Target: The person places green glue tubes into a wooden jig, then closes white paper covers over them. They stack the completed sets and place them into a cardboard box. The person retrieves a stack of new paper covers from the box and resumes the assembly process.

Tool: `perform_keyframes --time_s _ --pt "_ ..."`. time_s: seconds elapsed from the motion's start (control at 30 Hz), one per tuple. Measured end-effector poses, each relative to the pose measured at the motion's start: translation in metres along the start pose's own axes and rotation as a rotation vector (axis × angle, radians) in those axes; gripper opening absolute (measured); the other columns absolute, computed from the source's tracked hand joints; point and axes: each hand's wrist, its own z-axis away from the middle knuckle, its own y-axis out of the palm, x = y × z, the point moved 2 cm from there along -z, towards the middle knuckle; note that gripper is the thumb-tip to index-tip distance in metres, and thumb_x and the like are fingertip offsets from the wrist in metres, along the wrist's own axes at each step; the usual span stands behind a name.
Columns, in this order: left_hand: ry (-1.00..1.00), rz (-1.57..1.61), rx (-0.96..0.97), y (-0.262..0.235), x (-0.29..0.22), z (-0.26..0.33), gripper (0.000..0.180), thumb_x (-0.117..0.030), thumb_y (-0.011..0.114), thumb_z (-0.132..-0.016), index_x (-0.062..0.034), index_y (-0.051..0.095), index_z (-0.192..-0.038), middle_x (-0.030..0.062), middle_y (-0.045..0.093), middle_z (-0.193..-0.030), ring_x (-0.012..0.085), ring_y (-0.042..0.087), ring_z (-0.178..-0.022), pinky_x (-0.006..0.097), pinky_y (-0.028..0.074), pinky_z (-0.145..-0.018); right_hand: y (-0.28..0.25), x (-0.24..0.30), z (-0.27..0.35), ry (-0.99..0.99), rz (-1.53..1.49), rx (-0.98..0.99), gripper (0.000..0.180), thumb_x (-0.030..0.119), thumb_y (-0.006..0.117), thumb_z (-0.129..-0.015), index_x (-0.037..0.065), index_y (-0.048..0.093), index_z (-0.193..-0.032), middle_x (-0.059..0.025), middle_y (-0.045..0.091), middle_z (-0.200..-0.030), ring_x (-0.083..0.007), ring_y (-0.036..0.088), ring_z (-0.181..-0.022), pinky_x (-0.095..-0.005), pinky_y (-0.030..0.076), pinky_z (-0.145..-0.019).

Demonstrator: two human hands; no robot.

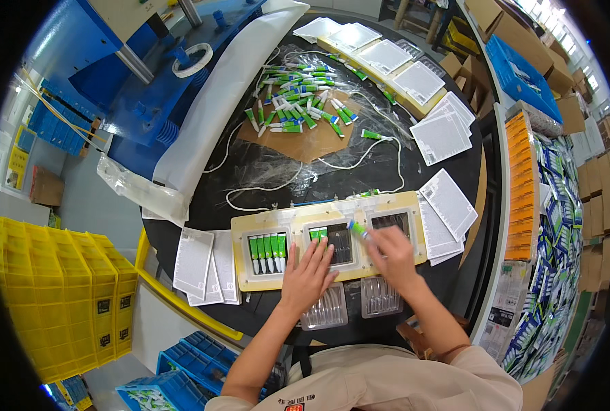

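Observation:
A cream tray (291, 222) with three rectangular pockets lies on the black table in front of me. Its left pocket holds several green tubes (268, 252) side by side. The middle pocket (341, 244) has two green tubes at its left side. My left hand (310, 274) lies flat on the tray with its fingertips at the middle pocket. My right hand (391, 255) pinches a small green tube (358, 229) above the rim between the middle and right pockets. The right pocket (391, 222) looks dark and bare.
A heap of loose green tubes (297, 99) lies on clear film at the table's far side. White printed cards (449, 202) are stacked right of the tray, more cards (206, 266) left. Two clear plastic shells (353, 305) sit near me. Yellow crates (58, 294) stand at left.

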Motion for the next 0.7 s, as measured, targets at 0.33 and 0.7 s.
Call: perform_keyframes --time_s 0.33,0.7 --pt "-0.017 0.033 0.08 0.0 0.006 0.003 0.064 -0.035 0.07 -0.092 -0.003 0.052 -0.144 0.009 0.051 -0.152 0.0247 0.043 -0.145 0.056 0.023 -0.122 0.045 0.024 0.019 -0.121 0.133 -0.026 0.031 -0.003 0.072 -0.077 -0.004 0.071 -0.108 -0.0113 0.063 -0.093 -0.0276 0.062 -0.079 -0.0367 0.053 -0.066" --pt "-0.037 0.193 0.122 -0.014 0.008 -0.004 0.062 -0.031 0.07 -0.092 -0.0039 0.051 -0.144 0.0115 0.05 -0.152 0.0268 0.043 -0.144 0.059 0.022 -0.122 0.051 0.017 0.001 -0.185 0.058 0.184 0.033 0.002 0.066 -0.078 -0.003 0.07 -0.11 -0.015 0.067 -0.107 -0.0313 0.066 -0.098 -0.0414 0.055 -0.085"
